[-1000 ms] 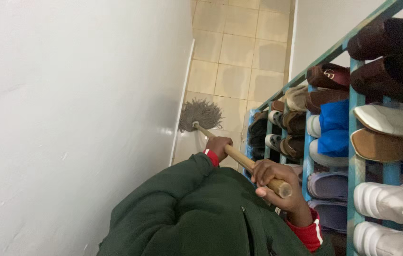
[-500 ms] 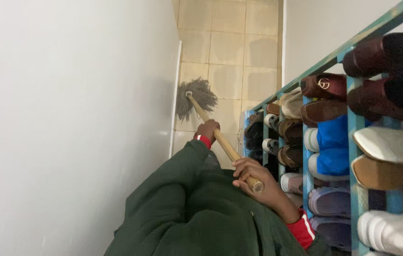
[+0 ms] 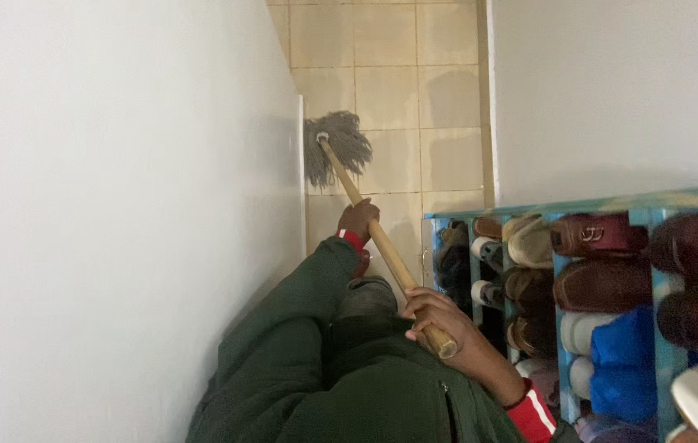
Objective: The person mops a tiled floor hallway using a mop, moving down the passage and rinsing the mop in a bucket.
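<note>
A mop with a grey string head [image 3: 334, 145] rests on the beige tiled floor [image 3: 435, 98], close to the white wall on the left. Its wooden handle [image 3: 369, 222] slants down toward me. My left hand [image 3: 359, 220] grips the handle partway along, arm stretched out in a dark green sleeve with a red cuff. At the handle's near end, my right hand [image 3: 437, 320] is closed around the wood.
A blue shoe rack [image 3: 562, 207] filled with several pairs of shoes and slippers stands on the right. White walls [image 3: 119, 205] close in on both sides, leaving a narrow tiled passage. A white skirting runs along the left wall's base.
The mop head has slid farther away along the floor beside the left wall. My left arm has stretched out with it, and the view has tilted so the rack sits lower right.
</note>
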